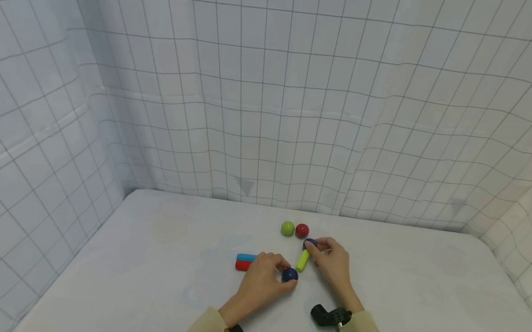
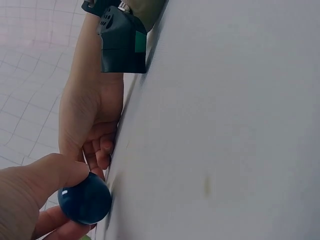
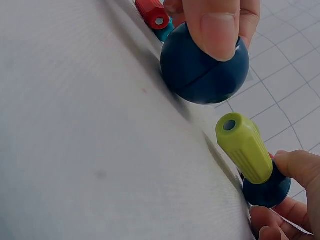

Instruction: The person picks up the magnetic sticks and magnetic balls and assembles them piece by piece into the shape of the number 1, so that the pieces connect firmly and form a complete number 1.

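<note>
My left hand (image 1: 261, 280) pinches a glossy dark blue ball (image 1: 290, 276) between thumb and fingers, low over the white table. The left wrist view shows that ball (image 2: 85, 200) large, with the thumb on top of it. Farther right, my right hand (image 1: 332, 264) holds a second dark blue ball (image 3: 267, 192) by thumb and fingertips. Against this second ball lies the end of a yellow-green ridged stick (image 3: 242, 147), which has a hole in its near end. Whether the stick and ball are joined, I cannot tell.
Behind the hands, a green ball (image 1: 288, 228) and a dark red ball (image 1: 302, 231) sit side by side. A blue stick (image 1: 245, 257) and a red stick (image 1: 242, 266) lie together left of the left hand, partly hidden by it. Grid-patterned curtains (image 1: 281, 104) surround the table (image 1: 163, 272).
</note>
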